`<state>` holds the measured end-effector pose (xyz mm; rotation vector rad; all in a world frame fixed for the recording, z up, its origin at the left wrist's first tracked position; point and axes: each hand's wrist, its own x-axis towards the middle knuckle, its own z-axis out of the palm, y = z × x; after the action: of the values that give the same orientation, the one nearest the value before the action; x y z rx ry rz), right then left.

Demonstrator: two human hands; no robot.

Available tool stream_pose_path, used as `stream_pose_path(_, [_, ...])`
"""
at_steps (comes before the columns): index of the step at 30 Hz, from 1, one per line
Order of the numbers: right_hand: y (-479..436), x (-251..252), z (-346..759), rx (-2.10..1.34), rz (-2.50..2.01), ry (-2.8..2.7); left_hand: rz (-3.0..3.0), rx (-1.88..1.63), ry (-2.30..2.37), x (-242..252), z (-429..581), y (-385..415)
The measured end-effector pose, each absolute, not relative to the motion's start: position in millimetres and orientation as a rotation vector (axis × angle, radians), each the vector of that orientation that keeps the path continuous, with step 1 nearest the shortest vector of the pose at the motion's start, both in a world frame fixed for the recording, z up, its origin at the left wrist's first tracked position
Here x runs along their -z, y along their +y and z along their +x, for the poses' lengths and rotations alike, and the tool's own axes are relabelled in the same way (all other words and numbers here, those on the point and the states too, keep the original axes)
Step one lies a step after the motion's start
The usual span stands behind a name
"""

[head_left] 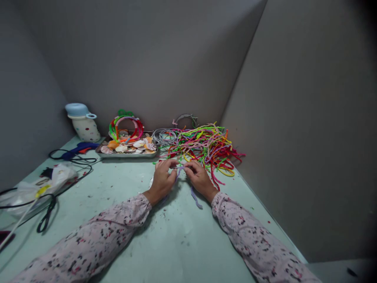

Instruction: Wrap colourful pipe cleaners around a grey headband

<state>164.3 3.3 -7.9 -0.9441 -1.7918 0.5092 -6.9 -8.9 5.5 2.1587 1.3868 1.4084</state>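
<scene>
My left hand [163,179] and my right hand [199,175] meet over the pale green table [165,243], both pinched on a lilac pipe cleaner [194,197]. One end of it trails down toward me between my wrists. Just behind my fingers lies a big tangled heap of coloured pipe cleaners [206,147]. Both sleeves are pink with dark speckles.
A metal tray [126,154] of seashells stands at the back with wrapped headbands [126,125] on it, and bare grey hoops [165,135] beside it. At the left are a dotted cup with a blue lid [84,122], a blue glue gun [78,149], black cables, scissors [46,218] and a plastic bag [35,188]. Grey walls close in.
</scene>
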Motion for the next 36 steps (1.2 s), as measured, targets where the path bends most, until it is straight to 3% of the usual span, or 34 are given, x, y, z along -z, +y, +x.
stream_pose_path(36, [0.9, 5.5, 163.1, -0.497, -0.967, -1.859, 2.353, -1.186, 1.587, -0.7, -3.9, -2.5])
